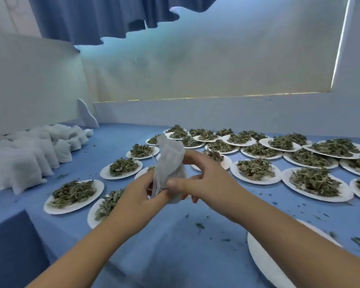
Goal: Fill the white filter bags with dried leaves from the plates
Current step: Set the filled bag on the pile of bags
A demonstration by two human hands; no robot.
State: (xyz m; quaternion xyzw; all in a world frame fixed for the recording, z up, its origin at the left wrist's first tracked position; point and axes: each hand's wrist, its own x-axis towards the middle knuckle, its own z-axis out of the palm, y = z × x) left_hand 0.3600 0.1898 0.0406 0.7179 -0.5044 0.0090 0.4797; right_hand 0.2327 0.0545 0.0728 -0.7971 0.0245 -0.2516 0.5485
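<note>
I held the filter bag (pixel 170 161) upright, left fingers (pixel 148 180) pinching its near edge, right fingers (pixel 195 157) wrapped round it, so no leaves would spill.

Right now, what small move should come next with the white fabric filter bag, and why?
Probably pull the thin white drawstring tight: the left hand and right hand both grip the bulging white fabric filter bag, which looks already filled.

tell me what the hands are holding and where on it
One white filter bag, gripped at its lower end near the drawstring: the left hand and the right hand pinch it from opposite sides.
</note>
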